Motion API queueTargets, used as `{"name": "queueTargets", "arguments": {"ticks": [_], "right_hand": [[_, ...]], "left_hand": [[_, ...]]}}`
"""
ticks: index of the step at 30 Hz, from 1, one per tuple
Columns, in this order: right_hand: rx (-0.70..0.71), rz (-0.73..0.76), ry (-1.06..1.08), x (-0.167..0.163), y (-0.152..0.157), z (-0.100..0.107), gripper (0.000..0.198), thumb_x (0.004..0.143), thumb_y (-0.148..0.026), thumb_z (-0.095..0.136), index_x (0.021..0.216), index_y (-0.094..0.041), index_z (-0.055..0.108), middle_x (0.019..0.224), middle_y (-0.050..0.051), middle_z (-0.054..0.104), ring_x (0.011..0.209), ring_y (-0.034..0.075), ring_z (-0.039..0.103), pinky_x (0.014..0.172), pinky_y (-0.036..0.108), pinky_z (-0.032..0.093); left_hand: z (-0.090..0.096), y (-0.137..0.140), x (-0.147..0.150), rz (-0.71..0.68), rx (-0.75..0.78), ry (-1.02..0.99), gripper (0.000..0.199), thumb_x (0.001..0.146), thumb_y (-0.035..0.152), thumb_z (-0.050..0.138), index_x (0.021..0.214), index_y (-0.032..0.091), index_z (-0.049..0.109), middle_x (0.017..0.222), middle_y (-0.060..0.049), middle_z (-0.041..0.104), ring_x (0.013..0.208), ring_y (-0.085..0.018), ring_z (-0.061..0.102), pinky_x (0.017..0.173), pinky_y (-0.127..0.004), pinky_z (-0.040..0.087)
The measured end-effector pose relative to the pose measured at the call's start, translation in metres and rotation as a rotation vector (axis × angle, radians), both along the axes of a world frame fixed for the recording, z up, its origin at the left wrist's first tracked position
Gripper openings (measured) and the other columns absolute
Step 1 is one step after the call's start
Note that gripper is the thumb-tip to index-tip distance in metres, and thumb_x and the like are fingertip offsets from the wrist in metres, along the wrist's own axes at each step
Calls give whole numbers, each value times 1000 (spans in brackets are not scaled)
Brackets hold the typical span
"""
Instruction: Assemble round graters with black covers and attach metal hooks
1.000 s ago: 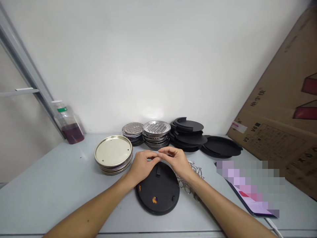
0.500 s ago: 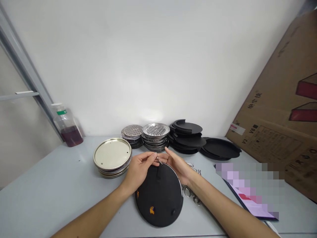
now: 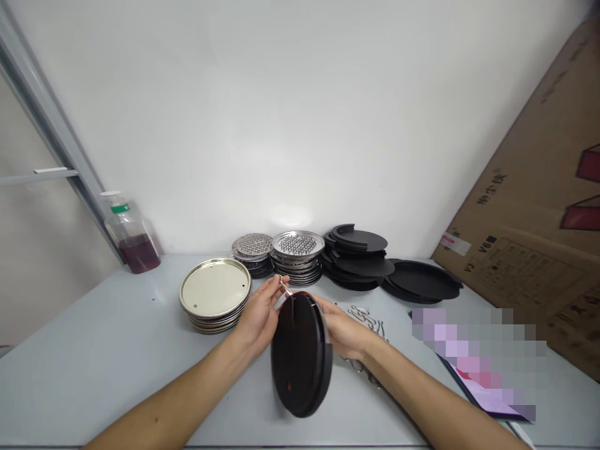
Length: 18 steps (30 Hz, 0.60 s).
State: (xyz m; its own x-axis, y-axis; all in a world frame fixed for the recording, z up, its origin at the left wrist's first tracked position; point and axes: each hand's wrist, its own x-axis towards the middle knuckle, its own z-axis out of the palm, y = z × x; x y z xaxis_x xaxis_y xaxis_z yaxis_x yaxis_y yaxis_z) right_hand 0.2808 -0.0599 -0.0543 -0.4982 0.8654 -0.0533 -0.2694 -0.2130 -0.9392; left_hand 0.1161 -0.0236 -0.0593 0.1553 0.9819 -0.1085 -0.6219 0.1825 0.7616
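A round black disc assembly (image 3: 297, 356) stands on edge between my hands, turned partly sideways. Its rim shows stacked layers and a notched raised edge, and a small reddish spot sits low on its face. At its top, a thin silver metal hook-like piece (image 3: 285, 289) sticks up, pinched by the thumb and fingers of my left hand (image 3: 260, 315). Behind the right rim, my right hand (image 3: 347, 331) grips the disc, its fingertips mostly hidden. Several loose silver metal hooks (image 3: 363, 315) lie beside my right wrist, with rings (image 3: 357, 367) partly under the forearm.
Left of my hands is a stack of cream metal lids (image 3: 215, 289). Behind stand perforated discs (image 3: 253, 245), silver grater discs (image 3: 299, 245), black lids (image 3: 360, 265) and black trays (image 3: 422, 281). A bottle of dark liquid (image 3: 139, 250), a pixelated tablet-like object (image 3: 497, 390) and a cardboard box (image 3: 520, 250) flank them.
The disc has turned from facing me to nearly edge-on, showing its layered rim. My left hand has lifted slightly with the metal piece, and my right hand has moved behind the disc.
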Motion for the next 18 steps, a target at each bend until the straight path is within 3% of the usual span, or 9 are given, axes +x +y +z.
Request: {"name": "queueTargets", "arguments": {"ticks": [4, 7, 12, 18], "right_hand": [[91, 140, 37, -3, 2, -4, 43, 76, -30, 75, 117, -24, 64, 107, 5, 66, 92, 19, 61, 80, 31, 49], [189, 77, -48, -5, 2, -9, 39, 78, -33, 79, 112, -22, 65, 105, 5, 65, 91, 18, 59, 77, 29, 47], [249, -55, -172, 0, 3, -12, 26, 78, -37, 79, 92, -18, 69, 92, 3, 66, 90, 18, 60, 86, 33, 45], [311, -134, -217, 14, 2, -3, 27, 73, -39, 83, 77, -17, 68, 125, 7, 61, 117, 25, 56, 103, 37, 39]], "left_hand": [[-5, 3, 0, -6, -49, 2, 11, 91, 30, 66, 89, 19, 67, 108, -3, 71, 97, -13, 66, 86, -22, 52], [-7, 8, -4, -54, -82, 27, 12, 89, 32, 69, 91, 20, 68, 108, -4, 71, 98, -17, 67, 83, -24, 54], [-11, 19, -11, -105, -77, 73, 14, 86, 34, 73, 86, 20, 69, 101, -2, 71, 98, -16, 66, 84, -22, 51], [-2, 18, -11, -204, -11, 126, 25, 79, 40, 79, 88, 19, 68, 110, -4, 70, 96, -16, 65, 86, -26, 52]]}}
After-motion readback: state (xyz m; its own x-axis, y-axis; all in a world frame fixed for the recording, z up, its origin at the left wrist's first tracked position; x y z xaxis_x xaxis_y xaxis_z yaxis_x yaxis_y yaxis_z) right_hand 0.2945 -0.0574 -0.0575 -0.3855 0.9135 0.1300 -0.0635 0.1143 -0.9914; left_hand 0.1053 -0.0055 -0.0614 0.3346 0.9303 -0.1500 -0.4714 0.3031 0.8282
